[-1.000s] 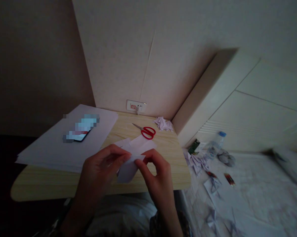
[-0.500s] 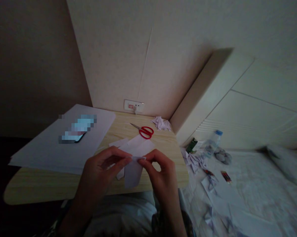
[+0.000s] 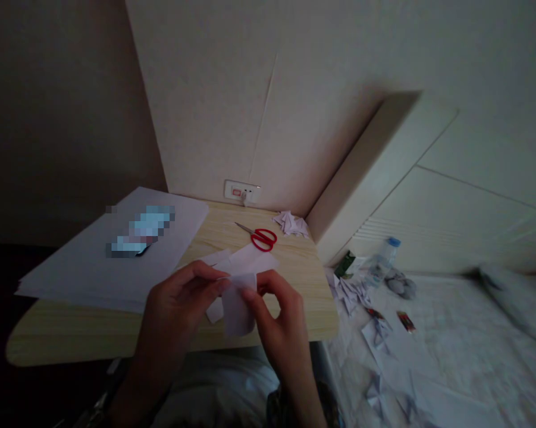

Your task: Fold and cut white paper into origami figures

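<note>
A small white piece of paper (image 3: 238, 309) hangs between my two hands, above the front part of the wooden table. My left hand (image 3: 182, 303) pinches its upper left corner between thumb and fingers. On the right edge, my right hand (image 3: 279, 309) grips the same paper, thumb in front and fingers behind. More white paper pieces (image 3: 254, 258) lie on the table just beyond my hands, partly covered by them. Scissors with red handles (image 3: 263, 239) rest past those pieces, blades pointing to the back left.
A stack of large white sheets (image 3: 89, 261) covers the table's left, with a blurred-out phone (image 3: 143, 229) on top. Folded paper pieces (image 3: 291, 223) sit at the back right corner. On the bed at right are a plastic bottle (image 3: 386, 255) and several folded papers (image 3: 350, 294).
My right hand has shifted slightly left, and its grip now sits on the paper's right edge. The folded top strip now stands up flatter, and the paper faces me more broadly.
</note>
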The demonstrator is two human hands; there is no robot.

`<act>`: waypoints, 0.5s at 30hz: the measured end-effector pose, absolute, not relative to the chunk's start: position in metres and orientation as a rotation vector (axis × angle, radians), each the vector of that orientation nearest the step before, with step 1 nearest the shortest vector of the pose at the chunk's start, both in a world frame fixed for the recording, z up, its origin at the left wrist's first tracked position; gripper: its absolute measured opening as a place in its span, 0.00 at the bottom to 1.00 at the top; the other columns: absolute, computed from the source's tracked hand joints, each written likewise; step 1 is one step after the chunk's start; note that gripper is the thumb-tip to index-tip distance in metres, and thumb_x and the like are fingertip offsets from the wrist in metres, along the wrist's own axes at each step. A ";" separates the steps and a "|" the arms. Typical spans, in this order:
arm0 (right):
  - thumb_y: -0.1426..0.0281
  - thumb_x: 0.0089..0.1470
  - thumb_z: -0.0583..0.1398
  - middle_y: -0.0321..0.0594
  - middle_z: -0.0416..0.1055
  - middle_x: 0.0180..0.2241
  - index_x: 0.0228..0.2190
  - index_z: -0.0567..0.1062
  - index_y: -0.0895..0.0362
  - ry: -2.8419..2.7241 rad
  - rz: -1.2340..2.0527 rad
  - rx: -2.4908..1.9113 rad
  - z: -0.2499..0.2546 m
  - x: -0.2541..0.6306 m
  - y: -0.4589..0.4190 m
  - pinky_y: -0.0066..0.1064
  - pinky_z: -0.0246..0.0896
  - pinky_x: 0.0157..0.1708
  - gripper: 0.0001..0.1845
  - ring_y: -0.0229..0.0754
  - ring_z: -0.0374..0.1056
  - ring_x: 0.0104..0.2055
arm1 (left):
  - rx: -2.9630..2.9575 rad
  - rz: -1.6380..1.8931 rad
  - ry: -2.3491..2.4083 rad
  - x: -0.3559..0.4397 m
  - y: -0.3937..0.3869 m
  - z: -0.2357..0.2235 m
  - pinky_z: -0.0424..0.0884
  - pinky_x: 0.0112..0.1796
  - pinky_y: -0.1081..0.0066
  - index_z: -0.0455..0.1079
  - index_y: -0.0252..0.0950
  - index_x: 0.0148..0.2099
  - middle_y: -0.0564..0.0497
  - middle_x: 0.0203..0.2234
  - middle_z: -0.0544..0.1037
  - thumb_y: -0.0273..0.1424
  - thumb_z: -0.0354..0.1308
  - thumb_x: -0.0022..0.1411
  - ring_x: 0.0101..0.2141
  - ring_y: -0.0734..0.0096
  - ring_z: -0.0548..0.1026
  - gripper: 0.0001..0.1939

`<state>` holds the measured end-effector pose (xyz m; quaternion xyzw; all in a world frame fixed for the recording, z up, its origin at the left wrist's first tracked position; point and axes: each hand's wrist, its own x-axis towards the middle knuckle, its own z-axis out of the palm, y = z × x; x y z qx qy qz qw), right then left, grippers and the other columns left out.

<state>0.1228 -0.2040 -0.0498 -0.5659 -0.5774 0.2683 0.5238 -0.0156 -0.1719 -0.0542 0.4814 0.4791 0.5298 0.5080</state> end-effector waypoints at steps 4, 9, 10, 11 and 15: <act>0.69 0.56 0.60 0.33 0.66 0.21 0.20 0.69 0.54 -1.382 0.604 -1.409 -0.051 0.126 -0.202 0.30 0.56 0.28 0.14 0.39 0.62 0.26 | 1.174 1.250 1.106 -0.018 -0.169 -0.053 0.73 0.30 0.77 0.71 0.40 0.25 0.58 0.22 0.79 0.30 0.66 0.50 0.28 0.71 0.78 0.06; 0.74 0.54 0.60 0.31 0.64 0.20 0.18 0.67 0.55 -1.533 0.563 -1.420 -0.050 0.131 -0.200 0.28 0.53 0.27 0.14 0.37 0.61 0.25 | 1.373 1.118 1.071 -0.022 -0.160 -0.049 0.75 0.32 0.73 0.76 0.39 0.29 0.54 0.27 0.81 0.31 0.65 0.50 0.29 0.68 0.79 0.02; 0.74 0.54 0.61 0.31 0.65 0.20 0.18 0.67 0.55 -1.571 0.554 -1.414 -0.050 0.131 -0.200 0.28 0.53 0.27 0.14 0.37 0.61 0.25 | 1.427 1.106 1.065 -0.022 -0.159 -0.048 0.74 0.32 0.73 0.77 0.39 0.29 0.54 0.27 0.81 0.31 0.65 0.50 0.29 0.68 0.79 0.02; 0.74 0.54 0.61 0.31 0.65 0.20 0.18 0.68 0.55 -1.602 0.547 -1.405 -0.050 0.130 -0.200 0.28 0.53 0.27 0.15 0.37 0.61 0.26 | 1.479 1.099 1.060 -0.022 -0.158 -0.047 0.74 0.32 0.73 0.77 0.39 0.28 0.54 0.26 0.81 0.31 0.64 0.50 0.29 0.68 0.78 0.01; 0.74 0.56 0.60 0.32 0.68 0.22 0.20 0.70 0.55 -1.602 0.584 -1.389 -0.052 0.124 -0.199 0.28 0.55 0.29 0.13 0.38 0.63 0.27 | 1.528 1.195 1.098 -0.020 -0.164 -0.047 0.70 0.30 0.73 0.74 0.39 0.22 0.56 0.19 0.77 0.30 0.63 0.51 0.25 0.69 0.75 0.06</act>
